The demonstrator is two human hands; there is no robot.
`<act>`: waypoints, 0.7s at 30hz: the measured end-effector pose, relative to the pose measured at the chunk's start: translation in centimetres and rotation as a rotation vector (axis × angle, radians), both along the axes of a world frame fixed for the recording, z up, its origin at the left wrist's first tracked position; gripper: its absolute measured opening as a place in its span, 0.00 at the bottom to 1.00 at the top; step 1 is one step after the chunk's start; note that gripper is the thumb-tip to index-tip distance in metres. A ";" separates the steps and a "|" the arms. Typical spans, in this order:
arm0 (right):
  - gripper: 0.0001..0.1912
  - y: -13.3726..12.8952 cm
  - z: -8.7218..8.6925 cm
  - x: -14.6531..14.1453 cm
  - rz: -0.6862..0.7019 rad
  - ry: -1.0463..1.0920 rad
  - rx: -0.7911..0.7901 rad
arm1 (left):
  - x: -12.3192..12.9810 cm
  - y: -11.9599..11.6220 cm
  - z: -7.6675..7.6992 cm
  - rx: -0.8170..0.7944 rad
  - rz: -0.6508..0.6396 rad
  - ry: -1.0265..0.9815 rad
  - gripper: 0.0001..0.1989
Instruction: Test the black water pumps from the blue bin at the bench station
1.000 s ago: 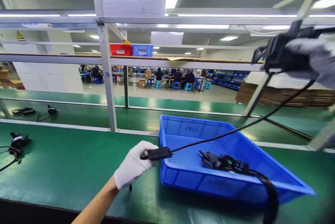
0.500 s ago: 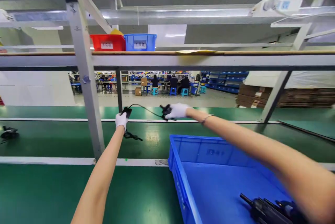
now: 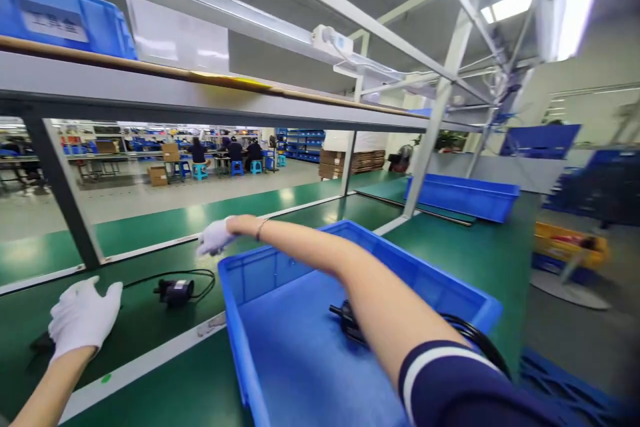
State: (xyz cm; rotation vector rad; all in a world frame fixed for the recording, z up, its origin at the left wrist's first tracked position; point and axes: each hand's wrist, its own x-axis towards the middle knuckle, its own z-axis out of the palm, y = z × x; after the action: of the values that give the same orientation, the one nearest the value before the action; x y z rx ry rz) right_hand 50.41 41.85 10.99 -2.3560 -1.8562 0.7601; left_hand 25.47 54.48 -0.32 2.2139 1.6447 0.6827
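My left hand (image 3: 85, 317), in a white glove, is over the green work surface at the left, its thumb spread from the fingers. A black block (image 3: 43, 342) shows partly from beneath that hand; the rest is hidden. To its right a small black pump-like device (image 3: 175, 292) lies on the surface with its thin black cable (image 3: 205, 274) looped around it. My right hand (image 3: 216, 237), also gloved, hovers beyond the device near the corner of a blue bin (image 3: 233, 280), fingers loosely bent and nothing seen in them. Inside the bin, another black device (image 3: 349, 322) is partly covered by my right arm.
A metal post (image 3: 63, 194) rises at the left, below a shelf (image 3: 300, 104) carrying a blue box (image 3: 65, 14). Another blue bin (image 3: 465, 195) stands farther right. A yellow crate (image 3: 570, 247) is beyond the surface's right edge. People sit on stools in the background.
The view has swung right. The black device that was in my right hand now lies on the green surface, released. My left hand has lowered and opened over the black block.
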 end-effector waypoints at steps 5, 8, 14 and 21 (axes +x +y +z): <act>0.16 -15.9 1.4 10.3 -0.208 -0.133 -0.176 | 6.3 -7.9 5.0 0.031 -0.315 -0.013 0.35; 0.13 -25.5 -2.6 13.4 -0.342 -0.173 -0.378 | 9.2 -14.0 6.5 0.054 -0.502 -0.073 0.34; 0.17 -33.3 -9.7 15.6 -0.352 -0.077 -0.357 | 11.4 -25.3 7.5 -0.072 -0.799 -0.142 0.32; 0.15 -35.5 -9.4 16.9 -0.316 -0.090 -0.082 | 12.8 -32.1 8.3 -0.332 -0.938 -0.254 0.22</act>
State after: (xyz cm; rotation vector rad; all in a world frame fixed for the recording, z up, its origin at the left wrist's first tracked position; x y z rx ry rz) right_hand 67.35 6.40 1.56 -2.6839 -1.4489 0.7164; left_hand 38.31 22.40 7.98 2.1846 0.4310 0.3559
